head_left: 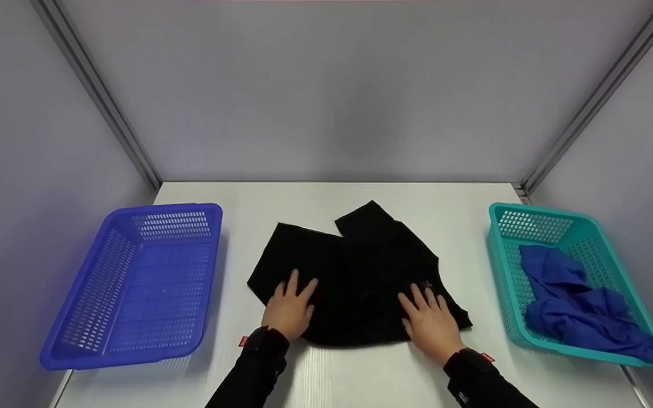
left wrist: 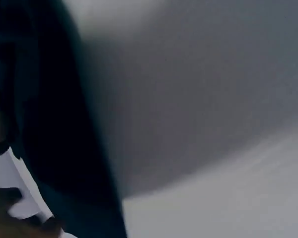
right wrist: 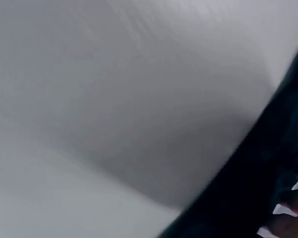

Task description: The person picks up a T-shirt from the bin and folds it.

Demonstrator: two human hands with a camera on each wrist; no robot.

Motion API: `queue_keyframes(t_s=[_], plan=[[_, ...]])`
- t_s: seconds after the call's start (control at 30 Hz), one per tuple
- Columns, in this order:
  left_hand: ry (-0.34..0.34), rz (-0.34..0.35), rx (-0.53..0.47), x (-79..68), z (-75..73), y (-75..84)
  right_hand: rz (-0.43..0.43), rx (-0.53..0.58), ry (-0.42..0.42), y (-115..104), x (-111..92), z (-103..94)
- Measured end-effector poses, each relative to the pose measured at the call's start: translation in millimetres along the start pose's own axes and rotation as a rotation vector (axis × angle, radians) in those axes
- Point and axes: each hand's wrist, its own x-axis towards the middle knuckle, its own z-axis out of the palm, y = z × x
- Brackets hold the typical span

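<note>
A black garment (head_left: 355, 283) lies spread on the white table, with one wide panel toward the left and a narrower one pointing to the back. My left hand (head_left: 291, 311) rests on its front left part, fingers spread and straight. On the front right part lies my right hand (head_left: 431, 328), also with spread fingers, just below a small mark on the cloth. The left wrist view has the dark cloth (left wrist: 64, 124) along its left side, with blurred fingers (left wrist: 20, 218) at the corner. In the right wrist view, cloth (right wrist: 248, 178) and fingertips (right wrist: 290, 218) show at the lower right.
A blue plastic basket (head_left: 210, 272) stands at the left of the table (head_left: 338, 377). At the right is a teal basket (head_left: 499, 283) holding a crumpled blue cloth (head_left: 576, 306), which hangs over its front right rim. Grey panels (head_left: 349, 96) enclose the back and sides.
</note>
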Motion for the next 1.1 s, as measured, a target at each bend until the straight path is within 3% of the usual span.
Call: queue_keyframes(t_s=[0.13,0.3,0.4,0.53,0.63,0.8,0.9,1.1], plan=[[-0.098,-0.17,-0.037,-4.7,0.3,-11.1,0.054,0.056,-0.036,5,0,3.3],[-0.106,-0.294,-0.141,-8.7,-2.6,-17.5,0.11,0.183,0.074,16,2,8.0],[-0.046,-0.269,-0.117,-10.5,-0.5,-22.0,0.12,0.258,0.107,21,4,8.9],[0.019,-0.165,0.063,-12.9,6.2,-31.3,0.089,0.254,0.102,27,1,10.9],[0.0,-0.112,0.118,-13.9,7.9,-37.4,0.063,0.219,0.127,29,-1,13.5],[-0.063,-0.113,0.072,-13.0,1.8,-40.1,0.069,0.166,0.19,30,-2,15.0],[-0.046,-0.088,0.103,-10.6,-0.1,-39.3,0.085,0.109,0.222,32,-2,17.0],[0.123,0.092,0.22,-7.1,2.8,-40.4,0.072,0.065,0.317,38,1,16.0]])
